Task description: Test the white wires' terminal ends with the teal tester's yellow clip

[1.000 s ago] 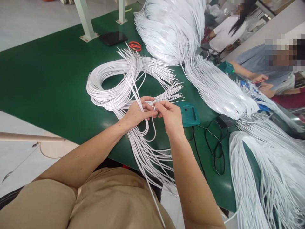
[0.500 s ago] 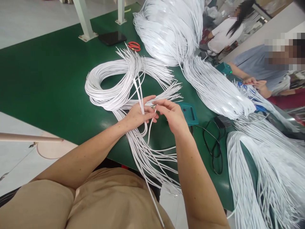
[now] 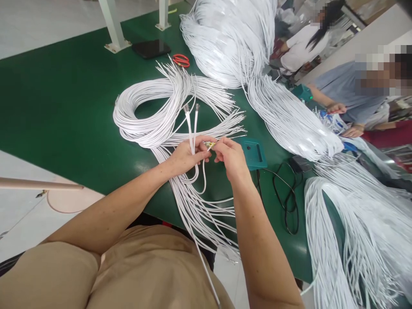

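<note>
My left hand [image 3: 190, 153] is closed around white cables [image 3: 190, 124], whose frayed dark ends stick up above it. Between my two hands is the end of one white cable, with thin yellowish wires [image 3: 210, 145] showing. My right hand [image 3: 230, 155] pinches these wires with thumb and forefinger, close to my left fingertips. Behind my hands lies a coiled bundle of white cables [image 3: 141, 111] on the green table. More loose cable ends [image 3: 199, 214] spread below my left hand, toward the table's front edge.
A teal device [image 3: 254, 153] with a black cord [image 3: 291, 201] stands right of my right hand. Red-handled scissors [image 3: 180, 60] and a dark phone-like slab [image 3: 151, 49] lie farther back. Large white cable bundles [image 3: 228, 43] fill the right side. Two people [image 3: 341, 88] sit beyond them.
My hands have come closer together, and the yellowish wires now show between the fingertips. The upright cable ends above my left hand stand out more clearly. The nearer person's hands have moved apart.
</note>
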`<state>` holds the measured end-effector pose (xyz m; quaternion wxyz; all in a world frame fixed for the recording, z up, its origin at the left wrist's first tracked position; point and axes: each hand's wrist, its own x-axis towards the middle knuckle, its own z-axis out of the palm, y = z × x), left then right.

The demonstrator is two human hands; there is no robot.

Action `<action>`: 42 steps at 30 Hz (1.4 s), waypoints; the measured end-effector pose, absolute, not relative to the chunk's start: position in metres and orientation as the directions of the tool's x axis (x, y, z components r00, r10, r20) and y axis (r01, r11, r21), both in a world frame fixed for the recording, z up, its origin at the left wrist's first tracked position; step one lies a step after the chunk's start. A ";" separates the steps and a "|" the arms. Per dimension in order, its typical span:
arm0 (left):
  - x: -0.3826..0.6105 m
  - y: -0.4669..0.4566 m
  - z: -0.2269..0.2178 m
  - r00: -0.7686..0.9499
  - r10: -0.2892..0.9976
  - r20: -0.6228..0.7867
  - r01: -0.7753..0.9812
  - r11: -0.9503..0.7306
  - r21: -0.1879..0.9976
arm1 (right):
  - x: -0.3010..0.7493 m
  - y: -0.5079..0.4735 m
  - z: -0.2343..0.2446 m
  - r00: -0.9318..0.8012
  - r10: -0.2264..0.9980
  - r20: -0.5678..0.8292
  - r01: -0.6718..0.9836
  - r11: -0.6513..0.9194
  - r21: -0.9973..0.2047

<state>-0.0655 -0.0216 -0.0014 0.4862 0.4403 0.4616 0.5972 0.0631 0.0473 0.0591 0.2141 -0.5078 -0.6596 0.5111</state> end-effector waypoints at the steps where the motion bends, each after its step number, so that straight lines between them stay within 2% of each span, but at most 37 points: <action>1: -0.066 -0.022 -0.002 -0.145 0.987 0.076 -0.179 -0.102 0.979 | 0.064 0.048 0.060 -0.379 0.882 -0.281 0.476 -0.075 -0.876; 2: -0.067 -0.022 -0.003 -0.151 0.985 0.078 -0.182 -0.106 0.978 | 0.065 0.049 0.060 -0.370 0.877 -0.305 0.489 -0.096 -0.867; 4: -0.068 -0.022 -0.003 -0.153 0.985 0.084 -0.178 -0.111 0.978 | 0.068 0.051 0.061 -0.383 0.884 -0.268 0.476 -0.060 -0.877; 7: -0.068 -0.022 -0.001 -0.131 0.988 0.079 -0.156 -0.099 0.983 | 0.071 0.051 0.057 -0.484 0.866 -0.128 0.431 0.108 -0.896; 10: -0.068 -0.022 0.001 -0.122 0.992 0.024 -0.207 -0.049 0.977 | 0.073 0.049 0.049 -0.575 0.817 -0.037 0.472 0.294 -0.831; 13: -0.070 -0.022 0.001 -0.077 0.994 -0.079 -0.350 0.047 0.936 | 0.077 0.050 0.040 -0.643 0.754 0.134 0.505 0.549 -0.666; 15: -0.070 -0.022 0.000 -0.040 0.987 -0.156 -0.440 0.122 0.889 | 0.080 0.052 0.034 -0.709 0.662 0.243 0.505 0.717 -0.481; 17: -0.070 -0.021 -0.002 -0.036 0.977 -0.212 -0.478 0.169 0.862 | 0.083 0.055 0.030 -0.766 0.582 0.275 0.495 0.806 -0.326; 19: -0.069 -0.020 -0.003 -0.079 0.974 -0.213 -0.438 0.158 0.885 | 0.084 0.058 0.029 -0.783 0.572 0.244 0.490 0.809 -0.325; 22: -0.068 -0.018 -0.006 -0.157 0.978 -0.138 -0.305 0.085 0.948 | 0.082 0.060 0.034 -0.761 0.635 0.129 0.492 0.696 -0.523; 24: -0.068 -0.018 -0.008 -0.168 0.981 -0.098 -0.234 0.057 0.971 | 0.079 0.059 0.038 -0.733 0.678 0.056 0.511 0.602 -0.613; 30: -0.070 -0.017 -0.014 -0.181 0.983 -0.029 -0.125 0.007 0.992 | 0.069 0.055 0.041 -0.651 0.757 0.050 0.593 0.549 -0.589; 35: -0.071 -0.018 -0.011 -0.155 0.986 -0.059 -0.167 0.032 0.985 | 0.072 0.060 0.035 -0.707 0.704 0.070 0.547 0.607 -0.576; 37: -0.071 -0.018 -0.007 -0.140 0.986 -0.090 -0.261 0.051 0.964 | 0.075 0.062 0.032 -0.746 0.650 0.146 0.511 0.698 -0.501; 38: -0.071 -0.019 -0.005 -0.136 0.984 -0.117 -0.327 0.067 0.943 | 0.077 0.063 0.030 -0.770 0.608 0.194 0.494 0.760 -0.423; 40: -0.070 -0.019 -0.003 -0.122 0.974 -0.189 -0.452 0.115 0.884 | 0.080 0.065 0.026 -0.829 0.501 0.250 0.458 0.863 -0.211; 42: -0.069 -0.018 -0.004 -0.118 0.962 -0.247 -0.506 0.155 0.848 | 0.083 0.068 0.025 -0.881 0.414 0.231 0.422 0.907 -0.015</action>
